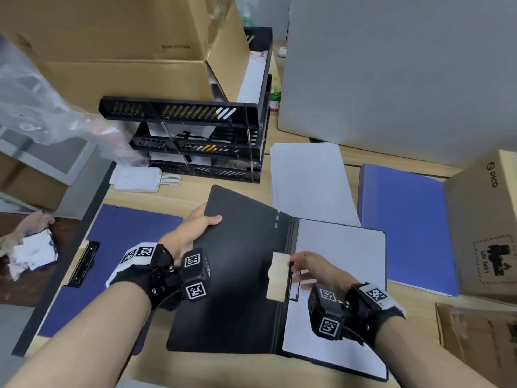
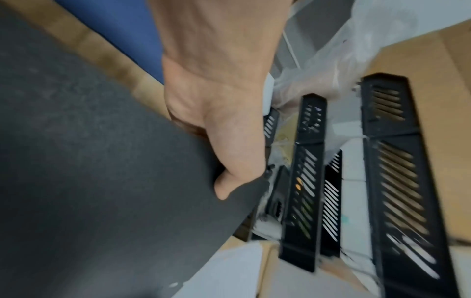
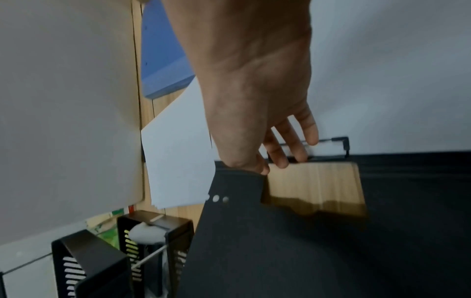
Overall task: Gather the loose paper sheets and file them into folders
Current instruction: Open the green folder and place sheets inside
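A black folder lies open in the middle of the wooden desk. My left hand grips the far left edge of its cover, thumb on top, and holds the cover slightly lifted. White paper lies on the folder's right half. My right hand reaches to the spine, straight fingers resting on the wire clip. A stack of loose white sheets lies just beyond the folder.
A blue folder lies to the right and a blue one with a black clip to the left. A black stacked tray and cardboard boxes stand behind. A white box and a PICO box stand on the right.
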Demonstrator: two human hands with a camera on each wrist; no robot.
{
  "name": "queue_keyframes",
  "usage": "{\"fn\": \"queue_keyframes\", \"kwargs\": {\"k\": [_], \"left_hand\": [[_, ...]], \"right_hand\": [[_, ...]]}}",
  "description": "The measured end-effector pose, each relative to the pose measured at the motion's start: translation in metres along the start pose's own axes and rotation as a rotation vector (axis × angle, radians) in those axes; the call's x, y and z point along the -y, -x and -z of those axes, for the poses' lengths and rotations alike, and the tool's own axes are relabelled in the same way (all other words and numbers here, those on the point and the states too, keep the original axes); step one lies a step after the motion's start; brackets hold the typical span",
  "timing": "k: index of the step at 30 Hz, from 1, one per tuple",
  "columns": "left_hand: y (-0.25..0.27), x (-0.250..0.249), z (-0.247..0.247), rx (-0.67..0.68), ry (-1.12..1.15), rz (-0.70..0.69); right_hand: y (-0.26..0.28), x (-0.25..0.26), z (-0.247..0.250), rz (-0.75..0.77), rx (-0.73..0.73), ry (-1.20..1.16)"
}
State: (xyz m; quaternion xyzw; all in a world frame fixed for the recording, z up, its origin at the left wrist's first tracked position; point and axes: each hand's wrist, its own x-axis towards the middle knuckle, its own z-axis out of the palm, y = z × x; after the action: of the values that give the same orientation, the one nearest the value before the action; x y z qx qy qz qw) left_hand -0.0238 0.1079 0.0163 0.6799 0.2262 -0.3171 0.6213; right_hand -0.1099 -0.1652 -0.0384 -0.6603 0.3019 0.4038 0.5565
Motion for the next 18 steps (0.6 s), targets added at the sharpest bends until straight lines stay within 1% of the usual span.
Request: {"fn": "queue_keyframes", "kwargs": {"k": [2,4,7,8,10,12,14,16,18], "left_hand": [[0.009,-0.012,-0.005,0.066,0.023,-0.055],[0.020,-0.030,-0.014,0.188,0.002,-0.116],[0.037,-0.058,-0.034,0.462,-0.049,-0.101],[0.041,-0.065,-0.042,0.537,-0.065,-0.089],[0.042,-0.071,-0.061,0.640,-0.117,-0.083],[0.038,-0.068,-0.084,0.678,-0.161,-0.064],[0.032,-0.064,-0.107,0.690,-0.204,-0.058],[0.024,-0.058,-0.130,0.701,-0.250,-0.044],[0.016,-0.049,-0.150,0.662,-0.292,-0.037]], "right_hand": [[0.006,0.000,0.009,0.027,0.011,-0.038],[0.015,0.010,0.016,0.074,0.066,-0.090],[0.031,0.034,0.025,0.147,0.193,-0.257],[0.037,0.042,0.028,0.174,0.235,-0.308],[0.050,0.054,0.037,0.228,0.307,-0.376],[0.064,0.059,0.049,0.284,0.358,-0.388],[0.075,0.056,0.063,0.344,0.356,-0.344],[0.082,0.047,0.078,0.361,0.277,-0.270],[0.082,0.034,0.093,0.348,0.156,-0.240]]}}
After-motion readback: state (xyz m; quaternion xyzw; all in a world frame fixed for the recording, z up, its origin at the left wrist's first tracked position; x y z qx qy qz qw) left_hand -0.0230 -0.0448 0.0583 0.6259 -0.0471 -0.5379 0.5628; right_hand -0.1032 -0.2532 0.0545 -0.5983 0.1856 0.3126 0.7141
